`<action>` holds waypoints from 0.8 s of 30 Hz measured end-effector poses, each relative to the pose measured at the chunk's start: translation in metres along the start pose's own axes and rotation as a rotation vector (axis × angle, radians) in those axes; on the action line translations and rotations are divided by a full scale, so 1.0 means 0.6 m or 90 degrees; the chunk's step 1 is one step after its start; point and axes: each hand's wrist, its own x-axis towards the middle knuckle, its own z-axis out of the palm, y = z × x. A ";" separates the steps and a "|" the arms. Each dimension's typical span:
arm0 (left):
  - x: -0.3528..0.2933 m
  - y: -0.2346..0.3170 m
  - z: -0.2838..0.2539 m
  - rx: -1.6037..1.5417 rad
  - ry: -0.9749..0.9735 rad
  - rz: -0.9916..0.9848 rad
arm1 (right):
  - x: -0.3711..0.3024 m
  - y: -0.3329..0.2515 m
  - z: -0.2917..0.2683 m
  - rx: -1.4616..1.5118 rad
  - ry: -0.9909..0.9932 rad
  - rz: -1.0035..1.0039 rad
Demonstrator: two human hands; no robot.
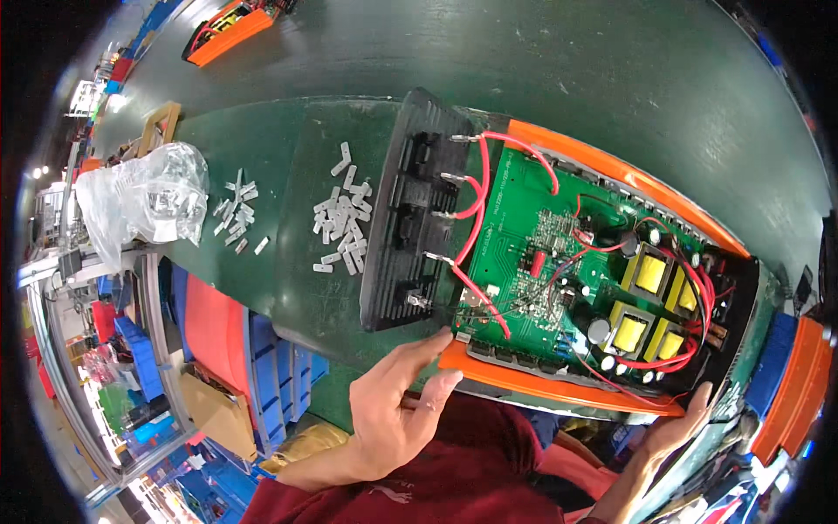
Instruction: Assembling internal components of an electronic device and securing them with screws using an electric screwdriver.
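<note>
An open orange-sided device case [559, 384] lies on the green table, showing a green circuit board [541, 253] with yellow transformers and red wires. A black end panel [406, 218] lies flat at the case's left end, joined to the board by red wires. My left hand [393, 410] is at the near left corner of the case, fingers spread, thumb and forefinger touching the orange edge. My right hand [685, 419] grips the near right corner of the case, fingers curled over its black end.
Several small grey metal pieces [342, 218] lie scattered left of the panel, with more [236, 210] beside a crumpled clear plastic bag [153, 196]. Another orange case [229, 31] lies far back left; an orange part [794, 389] stands at right. Blue bins [279, 367] sit below the table.
</note>
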 end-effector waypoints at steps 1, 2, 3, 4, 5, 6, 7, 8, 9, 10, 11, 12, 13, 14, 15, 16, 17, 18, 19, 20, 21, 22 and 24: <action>0.001 0.001 0.001 0.009 -0.002 0.011 | -0.002 -0.003 -0.005 -0.014 -0.005 0.016; 0.002 -0.004 0.004 -0.001 -0.002 0.013 | -0.005 -0.005 -0.005 0.015 0.002 0.001; 0.003 -0.011 0.008 -0.021 0.011 0.041 | -0.002 0.007 -0.012 0.026 0.015 0.009; 0.005 -0.015 0.010 -0.043 0.015 0.072 | -0.001 0.012 -0.025 0.035 0.037 0.018; 0.006 -0.012 0.010 -0.057 -0.006 0.079 | -0.001 -0.020 -0.023 -0.063 -0.066 -0.053; 0.005 -0.005 0.006 -0.033 -0.023 0.029 | -0.001 -0.042 -0.014 -0.121 -0.057 -0.097; 0.005 -0.003 0.001 -0.010 -0.043 -0.015 | 0.009 -0.077 -0.019 -0.178 -0.155 -0.090; 0.007 -0.015 -0.004 0.043 -0.033 0.056 | 0.035 -0.100 -0.009 -0.281 -0.250 -0.264; 0.005 -0.019 -0.006 0.046 -0.033 0.030 | 0.030 -0.130 0.027 -0.298 -0.181 -0.341; 0.003 -0.020 -0.012 0.049 -0.027 0.003 | 0.029 -0.158 0.037 -0.358 -0.110 -0.422; 0.005 -0.018 -0.013 0.047 -0.024 0.014 | 0.024 -0.172 0.043 -0.371 -0.095 -0.487; 0.006 -0.013 -0.012 0.041 -0.031 -0.015 | 0.002 -0.200 0.053 -0.392 -0.152 -0.456; 0.006 -0.017 -0.014 0.043 -0.028 -0.045 | -0.021 -0.215 0.075 -0.398 -0.249 -0.376; 0.008 -0.036 -0.003 0.060 0.024 0.030 | -0.031 -0.219 0.096 -0.404 -0.281 -0.417; 0.010 -0.037 -0.007 0.048 0.010 0.049 | -0.043 -0.225 0.115 -0.474 -0.260 -0.401; 0.006 -0.035 -0.010 0.062 0.004 0.020 | -0.041 -0.222 0.118 -0.498 -0.249 -0.362; 0.006 -0.033 -0.012 0.076 0.001 -0.011 | -0.038 -0.214 0.120 -0.518 -0.240 -0.322; 0.011 -0.040 -0.009 0.069 0.003 -0.001 | -0.039 -0.212 0.120 -0.542 -0.242 -0.345; 0.014 -0.050 -0.005 0.053 0.015 0.065 | -0.042 -0.212 0.121 -0.564 -0.251 -0.367; 0.016 -0.055 -0.005 0.039 0.030 0.129 | -0.042 -0.218 0.123 -0.582 -0.252 -0.411; 0.013 -0.052 -0.008 0.040 0.040 0.128 | -0.038 -0.222 0.123 -0.604 -0.238 -0.390; 0.017 -0.039 -0.012 0.051 -0.003 0.103 | -0.034 -0.224 0.122 -0.625 -0.225 -0.368; 0.019 -0.030 -0.017 0.078 -0.039 0.092 | -0.028 -0.222 0.116 -0.615 -0.254 -0.333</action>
